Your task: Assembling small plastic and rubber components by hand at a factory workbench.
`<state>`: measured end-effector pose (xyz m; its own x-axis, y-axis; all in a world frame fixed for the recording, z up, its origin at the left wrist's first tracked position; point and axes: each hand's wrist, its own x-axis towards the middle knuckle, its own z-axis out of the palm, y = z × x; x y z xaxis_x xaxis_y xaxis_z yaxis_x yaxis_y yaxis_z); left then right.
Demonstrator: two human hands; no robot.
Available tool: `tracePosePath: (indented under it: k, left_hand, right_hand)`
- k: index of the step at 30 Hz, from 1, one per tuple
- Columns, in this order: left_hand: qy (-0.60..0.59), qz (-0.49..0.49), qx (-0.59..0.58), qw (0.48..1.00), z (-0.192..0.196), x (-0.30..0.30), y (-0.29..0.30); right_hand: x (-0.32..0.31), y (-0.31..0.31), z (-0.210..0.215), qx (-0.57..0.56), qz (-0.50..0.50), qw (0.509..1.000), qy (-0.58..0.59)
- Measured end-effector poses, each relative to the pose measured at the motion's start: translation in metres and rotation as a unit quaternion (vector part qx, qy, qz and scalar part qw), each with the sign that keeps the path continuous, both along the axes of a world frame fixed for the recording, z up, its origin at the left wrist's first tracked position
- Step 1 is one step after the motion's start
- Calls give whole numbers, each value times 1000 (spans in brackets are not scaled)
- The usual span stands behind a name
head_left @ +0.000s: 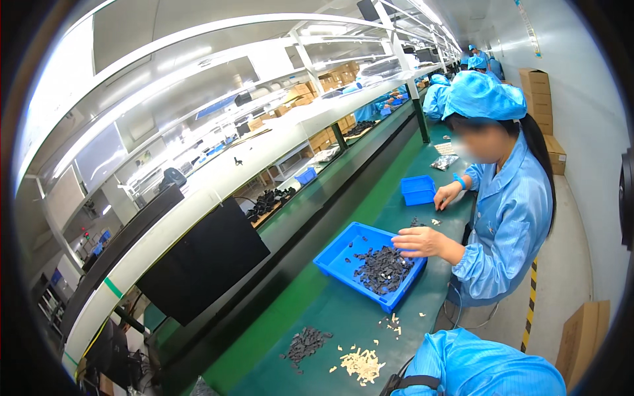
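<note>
Neither of my hands shows. At the lower edge is blue work clothing (469, 366) with a black strap (417, 381); no hand shows with it. Near it on the green bench lie a pile of cream-coloured small pieces (362, 366) and a pile of small black parts (306, 346). Beyond them stands a blue tray (340, 265) partly filled with black parts (384, 269). A co-worker in a blue coat and cap holds one hand (422, 242) over the tray's right edge. The co-worker's other hand (449, 195) is beside a smaller blue bin (417, 190).
A dark conveyor channel (290, 241) runs along the green bench (261, 369). White shelving (251, 155) rises above it, with a black panel (201, 264) hanging below. Cardboard boxes (536, 99) stand by the right wall, and another carton (582, 340) at lower right. Other workers sit farther along.
</note>
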<state>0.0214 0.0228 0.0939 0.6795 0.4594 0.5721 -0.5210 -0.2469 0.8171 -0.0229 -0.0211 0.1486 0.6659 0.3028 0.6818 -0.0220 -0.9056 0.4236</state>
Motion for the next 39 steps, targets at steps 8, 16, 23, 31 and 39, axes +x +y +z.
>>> tracePosePath:
  k: [8, 16, 23, 31, 39]
  left_hand:
    - [7, 8, 13, 1000, 1, 3, 8]
    - [12, 9, 24, 1000, -2, 4, 11]
    - [13, 17, 43, 999, -7, -2, 15]
    - [12, 11, 69, 997, -10, -4, 10]
    - [14, 16, 86, 996, -12, -10, 9]
  right_hand:
    - [-8, -1, 6, -10, -9, 1000, 9]
    - [-12, -4, 5, -23, -27, 999, 6]
    - [-15, -11, -1, -29, -27, 999, 8]
    - [-23, -23, -4, -24, -30, 999, 5]
    - [-30, -30, -5, -13, 17, 1000, 22]
